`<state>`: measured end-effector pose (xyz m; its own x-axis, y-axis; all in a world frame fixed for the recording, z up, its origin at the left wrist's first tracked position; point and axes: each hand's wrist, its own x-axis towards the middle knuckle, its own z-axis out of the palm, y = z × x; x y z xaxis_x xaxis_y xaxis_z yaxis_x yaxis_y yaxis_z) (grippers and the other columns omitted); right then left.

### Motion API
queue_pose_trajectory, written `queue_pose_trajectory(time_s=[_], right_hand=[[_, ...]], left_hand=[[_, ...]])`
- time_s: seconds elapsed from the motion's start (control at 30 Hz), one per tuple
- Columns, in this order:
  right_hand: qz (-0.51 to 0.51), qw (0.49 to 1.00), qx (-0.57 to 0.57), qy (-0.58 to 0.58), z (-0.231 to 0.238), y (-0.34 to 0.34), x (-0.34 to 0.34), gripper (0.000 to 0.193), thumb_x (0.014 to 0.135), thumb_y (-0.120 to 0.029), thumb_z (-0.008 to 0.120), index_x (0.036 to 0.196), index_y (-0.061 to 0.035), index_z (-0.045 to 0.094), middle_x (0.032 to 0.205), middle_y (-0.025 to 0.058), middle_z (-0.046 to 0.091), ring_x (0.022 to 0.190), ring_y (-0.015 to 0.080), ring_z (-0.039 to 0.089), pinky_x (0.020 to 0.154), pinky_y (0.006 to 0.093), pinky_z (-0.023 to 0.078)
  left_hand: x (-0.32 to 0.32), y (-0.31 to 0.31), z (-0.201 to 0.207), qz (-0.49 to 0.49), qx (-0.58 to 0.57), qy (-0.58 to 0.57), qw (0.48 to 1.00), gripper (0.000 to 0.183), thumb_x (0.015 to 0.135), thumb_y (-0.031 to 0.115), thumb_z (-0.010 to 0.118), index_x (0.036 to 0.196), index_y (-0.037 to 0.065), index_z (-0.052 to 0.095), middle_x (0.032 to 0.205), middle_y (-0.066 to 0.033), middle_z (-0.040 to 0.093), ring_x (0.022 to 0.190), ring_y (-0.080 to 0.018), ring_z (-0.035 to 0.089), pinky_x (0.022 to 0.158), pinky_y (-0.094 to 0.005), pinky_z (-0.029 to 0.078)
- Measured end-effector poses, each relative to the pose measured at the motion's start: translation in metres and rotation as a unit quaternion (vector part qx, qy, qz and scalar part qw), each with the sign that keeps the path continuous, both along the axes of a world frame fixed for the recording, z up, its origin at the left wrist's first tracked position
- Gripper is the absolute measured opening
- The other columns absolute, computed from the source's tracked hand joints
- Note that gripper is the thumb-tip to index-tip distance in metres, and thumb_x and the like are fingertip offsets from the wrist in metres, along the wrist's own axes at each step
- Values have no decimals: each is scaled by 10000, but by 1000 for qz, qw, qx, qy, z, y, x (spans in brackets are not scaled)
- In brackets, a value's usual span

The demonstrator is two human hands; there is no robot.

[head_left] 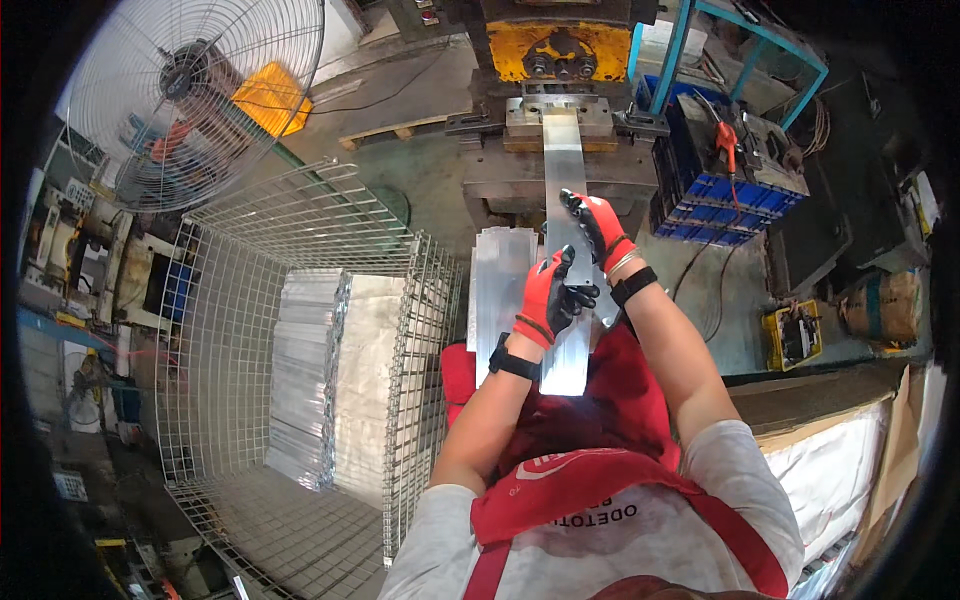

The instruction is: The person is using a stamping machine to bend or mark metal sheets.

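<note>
A long, flat, shiny metal strip runs from the die of a press toward my lap. My right hand, in a red glove with black fingertips, is closed at the strip's right edge, nearer the press. Closer to me, my left hand, gloved the same way, has its fingers curled over the strip; its grip is partly hidden. Left of the strip lies a stack of similar metal strips, partly under my left hand.
A wire cage holding stacked metal strips stands at my left, below a large fan. The yellow press head is ahead. At right are blue crates, a red-handled air gun and a small yellow bin.
</note>
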<state>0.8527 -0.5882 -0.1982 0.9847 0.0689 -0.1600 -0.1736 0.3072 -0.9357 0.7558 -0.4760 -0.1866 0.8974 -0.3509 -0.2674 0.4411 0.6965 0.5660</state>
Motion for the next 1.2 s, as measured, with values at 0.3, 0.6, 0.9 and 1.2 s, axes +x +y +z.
queue_pose_trajectory(time_s=[0.3, 0.6, 0.9, 1.2], right_hand=[[-8, 998, -24, -57, -7, 0, 3, 174, 784, -248, 591, 766, -77, 619, 690, -79, 503, 616, 33, 419, 551, 206, 342], [10, 996, -11, -86, -7, -1, 1, 200, 790, -256, 582, 733, -66, 604, 663, -87, 478, 598, 30, 395, 527, 207, 318], [26, 997, -33, -70, -8, -5, 1, 214, 789, -258, 590, 797, -47, 623, 722, -62, 525, 658, 41, 443, 586, 216, 371], [31, 995, -28, -88, -15, -6, 5, 273, 826, -240, 538, 936, 1, 602, 851, -23, 573, 771, 70, 503, 699, 237, 406]], left_hand=[[4, 1, -8, -4, -5, 7, 1000, 188, 859, 253, 479, 884, 70, 511, 683, -64, 572, 494, -206, 590, 406, -273, 493], [4, 2, -10, -13, -17, 7, 1000, 203, 857, 268, 485, 909, 73, 508, 680, -64, 576, 495, -207, 596, 394, -261, 479], [2, 2, -3, -16, 32, 21, 999, 241, 852, 293, 492, 926, 65, 516, 672, -60, 592, 471, -207, 591, 360, -254, 448], [2, 2, -5, -22, 30, 10, 999, 233, 846, 304, 502, 918, 83, 513, 649, -77, 586, 479, -216, 593, 373, -268, 459]])
